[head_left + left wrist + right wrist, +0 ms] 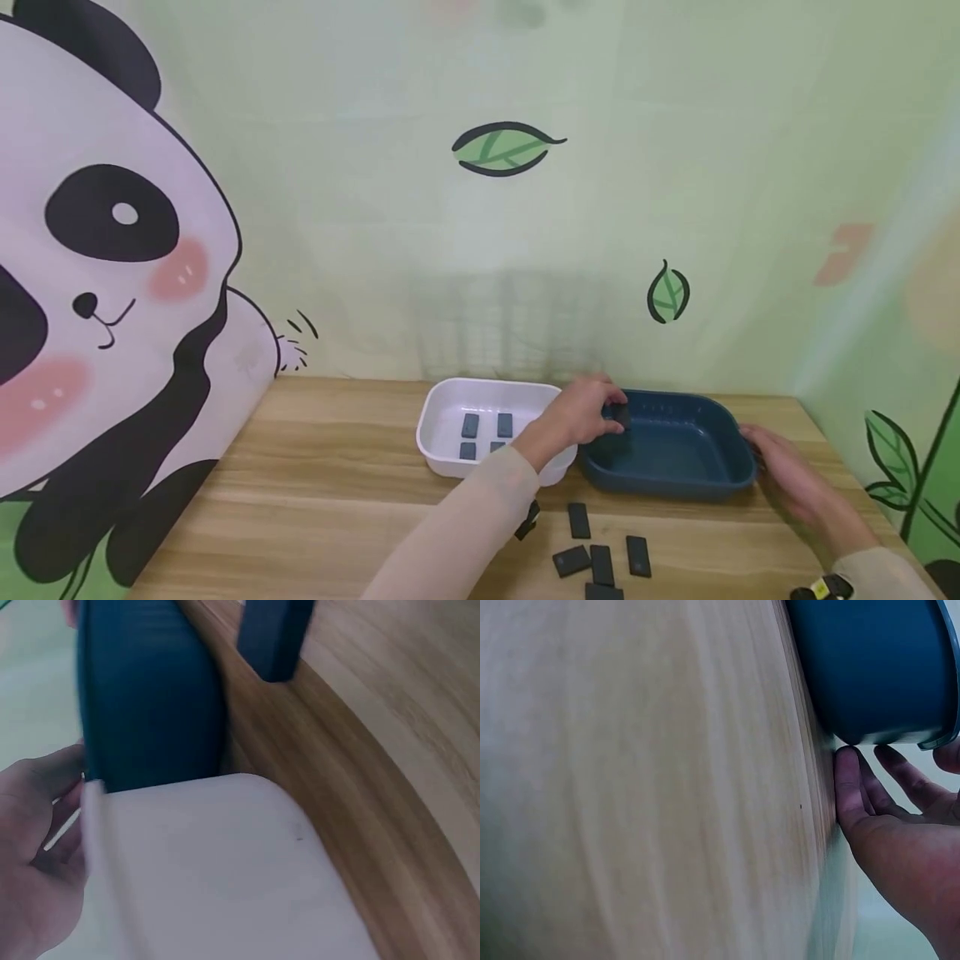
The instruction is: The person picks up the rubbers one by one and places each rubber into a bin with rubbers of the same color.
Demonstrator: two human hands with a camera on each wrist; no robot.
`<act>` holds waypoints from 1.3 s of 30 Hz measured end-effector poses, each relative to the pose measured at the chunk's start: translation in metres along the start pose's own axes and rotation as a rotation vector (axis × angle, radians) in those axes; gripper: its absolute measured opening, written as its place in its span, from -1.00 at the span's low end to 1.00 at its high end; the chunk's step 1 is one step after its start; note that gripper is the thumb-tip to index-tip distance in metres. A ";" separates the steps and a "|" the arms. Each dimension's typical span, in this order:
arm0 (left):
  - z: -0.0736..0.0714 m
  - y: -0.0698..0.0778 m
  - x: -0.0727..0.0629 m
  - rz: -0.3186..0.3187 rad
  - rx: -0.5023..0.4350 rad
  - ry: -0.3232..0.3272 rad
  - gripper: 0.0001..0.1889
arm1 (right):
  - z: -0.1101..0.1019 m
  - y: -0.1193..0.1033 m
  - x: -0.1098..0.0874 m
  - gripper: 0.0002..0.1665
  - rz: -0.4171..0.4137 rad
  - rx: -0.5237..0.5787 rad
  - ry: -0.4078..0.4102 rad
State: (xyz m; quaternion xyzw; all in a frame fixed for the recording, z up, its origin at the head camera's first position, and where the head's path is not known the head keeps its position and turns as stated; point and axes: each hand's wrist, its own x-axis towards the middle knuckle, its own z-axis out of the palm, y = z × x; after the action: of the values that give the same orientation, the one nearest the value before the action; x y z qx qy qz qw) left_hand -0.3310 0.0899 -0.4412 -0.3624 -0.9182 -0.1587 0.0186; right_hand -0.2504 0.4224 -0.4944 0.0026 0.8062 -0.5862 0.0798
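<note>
My left hand (581, 412) reaches over the near-right part of the white tray and pinches a small dark rectangular tile (619, 415) between thumb and fingers, above the left end of the dark blue basin (675, 489). In the left wrist view, the basin and the white tray hide that hand's fingertips. With its fingertips my right hand (787, 471) touches the right side of the basin. The right wrist view shows its fairly straight fingers (847, 784) against the outer wall and the thumb near the rim. Several grey-blue tiles (470, 425) lie inside the white tray (442, 468).
Several dark tiles (602, 565) lie loose on the wooden table (322, 492) in front of the containers. The white tray and the basin stand side by side near the back edge. Behind them hangs a green backdrop (360, 208) with a panda and leaves.
</note>
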 end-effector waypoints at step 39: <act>0.037 0.009 0.011 -0.055 0.334 -0.128 -0.54 | -0.001 -0.002 0.001 -0.14 0.063 -0.056 -0.024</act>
State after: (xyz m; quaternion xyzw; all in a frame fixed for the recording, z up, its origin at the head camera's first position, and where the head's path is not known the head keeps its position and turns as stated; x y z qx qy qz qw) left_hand -0.3300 0.1142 -0.4722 -0.3382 -0.9407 0.0190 0.0156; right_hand -0.2514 0.4228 -0.4920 0.0187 0.8208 -0.5605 0.1081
